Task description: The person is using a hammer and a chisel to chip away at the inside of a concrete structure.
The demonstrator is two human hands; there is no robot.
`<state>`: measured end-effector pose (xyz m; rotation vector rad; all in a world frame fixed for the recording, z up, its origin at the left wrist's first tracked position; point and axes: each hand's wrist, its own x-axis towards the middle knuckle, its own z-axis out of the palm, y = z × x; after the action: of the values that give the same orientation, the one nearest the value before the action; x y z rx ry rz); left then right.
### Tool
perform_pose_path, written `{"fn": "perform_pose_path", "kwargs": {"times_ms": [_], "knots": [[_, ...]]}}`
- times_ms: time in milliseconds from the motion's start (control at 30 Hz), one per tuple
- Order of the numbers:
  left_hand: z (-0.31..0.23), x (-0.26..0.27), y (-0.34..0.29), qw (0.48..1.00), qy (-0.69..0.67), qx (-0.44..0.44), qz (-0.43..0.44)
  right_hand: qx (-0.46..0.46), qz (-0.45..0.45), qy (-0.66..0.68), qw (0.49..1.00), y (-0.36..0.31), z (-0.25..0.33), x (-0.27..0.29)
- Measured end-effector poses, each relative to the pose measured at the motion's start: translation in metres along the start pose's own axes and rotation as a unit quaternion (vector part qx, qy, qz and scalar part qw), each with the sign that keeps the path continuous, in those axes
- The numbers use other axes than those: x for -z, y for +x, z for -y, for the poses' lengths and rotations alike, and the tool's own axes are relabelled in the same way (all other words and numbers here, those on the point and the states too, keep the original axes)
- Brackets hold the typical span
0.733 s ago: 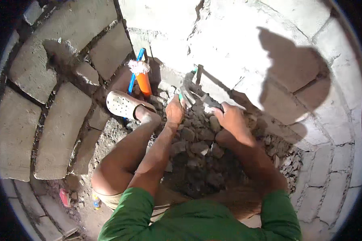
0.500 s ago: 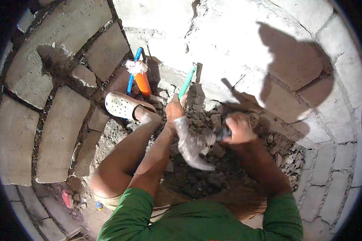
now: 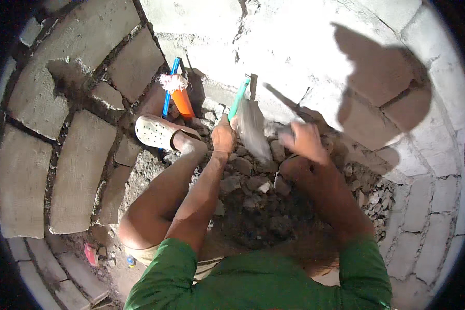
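My left hand (image 3: pixel 223 136) is closed round the lower part of a mint-green, chisel-like rod (image 3: pixel 237 99), whose thin far end points up toward the pale wall. My right hand (image 3: pixel 303 140) is closed on the handle of a hammer (image 3: pixel 254 132). Motion smears its grey, curved head, which is just right of the green rod; I cannot tell whether they touch. Broken stones (image 3: pixel 243 181) lie under and between both hands. My left foot, in a cream clog (image 3: pixel 155 132), rests beside the left hand.
A blue rod (image 3: pixel 167 103) and an orange tube (image 3: pixel 182 103) topped with pale frayed fibres stand beyond the clog. Block walls (image 3: pixel 77 175) curve around both sides, and the bright wall (image 3: pixel 289 57) rises ahead. A small red object (image 3: pixel 91 254) lies at lower left.
The hammer head has swung up and away from me, from below the left hand to beside the green rod. My right hand has shifted slightly farther off; the left still grips the rod.
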<state>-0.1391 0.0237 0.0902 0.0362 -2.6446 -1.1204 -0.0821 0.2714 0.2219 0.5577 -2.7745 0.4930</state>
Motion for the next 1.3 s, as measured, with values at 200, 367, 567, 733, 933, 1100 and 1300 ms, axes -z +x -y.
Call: {"fn": "perform_pose_path", "kwargs": {"times_ms": [200, 367, 567, 733, 933, 1100, 1300], "knots": [[-0.023, 0.055, 0.011, 0.991, 0.129, -0.044, -0.001, -0.253, 0.037, 0.086, 0.963, -0.039, -0.002, -0.061], [-0.114, 0.174, 0.067, 0.929, 0.302, -0.197, 0.084, -0.23, 0.095, 0.129, 0.96, -0.105, -0.004, -0.123], [-0.174, 0.222, 0.132, 0.912, 0.344, -0.141, 0.175, -0.268, 0.13, 0.224, 0.928, -0.143, 0.004, -0.157], [-0.076, 0.187, 0.092, 0.984, 0.001, 0.027, 0.178, -0.339, -0.02, 0.184, 0.922, -0.145, 0.012, -0.093], [-0.031, 0.139, 0.07, 0.995, -0.032, -0.003, 0.094, -0.312, -0.012, 0.35, 0.883, -0.071, 0.045, 0.016], [-0.045, 0.142, 0.07, 0.993, 0.087, -0.072, 0.021, -0.236, -0.055, 0.407, 0.881, -0.01, 0.078, 0.096], [-0.058, 0.142, 0.058, 0.988, 0.141, -0.05, 0.039, -0.135, -0.099, 0.15, 0.974, 0.043, 0.077, 0.059]]}}
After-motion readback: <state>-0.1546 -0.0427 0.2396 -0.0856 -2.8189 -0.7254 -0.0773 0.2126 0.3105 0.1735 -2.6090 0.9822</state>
